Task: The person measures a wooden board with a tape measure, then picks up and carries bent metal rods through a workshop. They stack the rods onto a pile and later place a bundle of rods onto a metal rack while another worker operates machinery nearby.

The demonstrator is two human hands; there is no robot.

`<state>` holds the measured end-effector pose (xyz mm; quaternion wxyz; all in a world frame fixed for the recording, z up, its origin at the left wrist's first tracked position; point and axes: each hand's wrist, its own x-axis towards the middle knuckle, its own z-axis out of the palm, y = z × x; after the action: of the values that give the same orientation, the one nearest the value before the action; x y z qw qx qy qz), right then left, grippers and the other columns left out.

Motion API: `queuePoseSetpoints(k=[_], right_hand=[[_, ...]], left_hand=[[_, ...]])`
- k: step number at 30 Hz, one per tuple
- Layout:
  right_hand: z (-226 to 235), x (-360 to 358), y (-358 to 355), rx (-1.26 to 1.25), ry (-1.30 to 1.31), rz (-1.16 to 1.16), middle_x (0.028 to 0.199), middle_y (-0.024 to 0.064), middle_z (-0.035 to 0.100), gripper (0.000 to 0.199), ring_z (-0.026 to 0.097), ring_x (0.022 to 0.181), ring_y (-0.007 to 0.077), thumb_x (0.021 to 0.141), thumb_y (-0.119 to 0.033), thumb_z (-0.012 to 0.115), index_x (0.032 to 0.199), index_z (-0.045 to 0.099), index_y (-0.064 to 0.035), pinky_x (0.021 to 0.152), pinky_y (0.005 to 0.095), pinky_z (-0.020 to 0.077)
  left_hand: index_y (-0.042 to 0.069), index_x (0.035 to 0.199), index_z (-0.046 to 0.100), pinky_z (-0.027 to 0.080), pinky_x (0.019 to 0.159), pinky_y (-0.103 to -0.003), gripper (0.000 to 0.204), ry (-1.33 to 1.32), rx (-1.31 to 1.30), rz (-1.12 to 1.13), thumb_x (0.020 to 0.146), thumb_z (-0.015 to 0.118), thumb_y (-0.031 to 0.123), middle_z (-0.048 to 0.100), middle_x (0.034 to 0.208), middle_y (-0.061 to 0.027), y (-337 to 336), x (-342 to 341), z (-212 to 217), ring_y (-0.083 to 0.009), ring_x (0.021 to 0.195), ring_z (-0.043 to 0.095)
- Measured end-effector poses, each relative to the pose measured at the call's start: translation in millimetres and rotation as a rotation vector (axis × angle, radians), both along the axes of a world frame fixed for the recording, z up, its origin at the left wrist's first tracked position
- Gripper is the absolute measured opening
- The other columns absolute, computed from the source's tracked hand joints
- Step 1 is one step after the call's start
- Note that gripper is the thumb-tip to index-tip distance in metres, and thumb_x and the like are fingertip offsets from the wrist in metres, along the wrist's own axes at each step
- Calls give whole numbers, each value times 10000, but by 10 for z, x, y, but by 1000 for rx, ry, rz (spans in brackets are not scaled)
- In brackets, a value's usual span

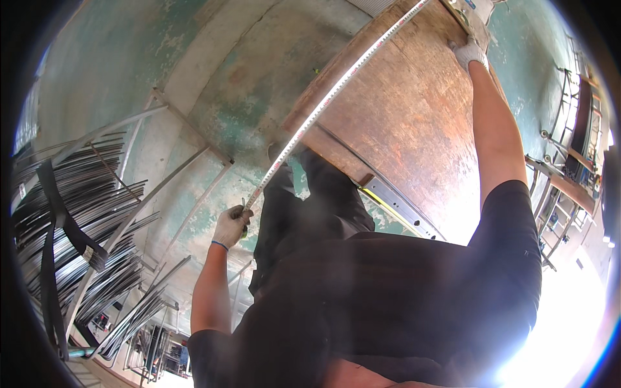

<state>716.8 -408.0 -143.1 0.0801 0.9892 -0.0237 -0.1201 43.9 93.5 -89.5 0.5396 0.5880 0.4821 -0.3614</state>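
My left hand [231, 227], in a pale work glove with dark fingertips, is closed around the near end of a tape measure [328, 98], left of my legs. Its white blade runs diagonally away over a worn wooden tabletop [401, 97] and out past the top edge. Most of what lies inside the left fist is hidden. At the tabletop's far right edge is my right hand [470, 54], also gloved. Its thumb points left and its fingers curl beside a narrow metal bar [455, 17]; what they grip is hard to make out.
A dark metal strip with a yellow edge [401, 210] lies along the tabletop's near side. To the left, a metal rack [132, 116] holds many thin dark bars [77, 239], with a black strap [61, 213] over it. More racks [566, 161] stand right on the worn green floor [129, 58].
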Motion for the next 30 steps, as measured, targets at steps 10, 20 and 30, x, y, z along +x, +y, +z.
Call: queuePoseSetpoints(k=[10,20,30], right_hand=[[174,-21,53,99,-191,-150,1342,158,725,473,688,1254,349,922,-480,688,1322,749,-235,1069,460,543],[435,-4,-151,359,-362,-78,1220,206,742,281,696,1137,443,1009,-340,625,1202,732,-166,983,516,539],[3316,-324,-695,528,-688,347,1016,50,794,281,706,954,84,1044,-251,694,1311,769,-202,903,276,546]], left_hand=[[7,1090,738,438,548,-252,297,-131,-42,109,1033,709,297,640,794,-15,-77,95,393,-79,636,567],[-22,1213,676,494,652,-272,365,-451,80,188,995,748,261,672,835,-35,-243,772,591,-114,711,626],[-4,1092,722,496,745,-287,229,-669,129,121,992,732,202,676,894,-26,-646,1592,338,-113,803,611]])
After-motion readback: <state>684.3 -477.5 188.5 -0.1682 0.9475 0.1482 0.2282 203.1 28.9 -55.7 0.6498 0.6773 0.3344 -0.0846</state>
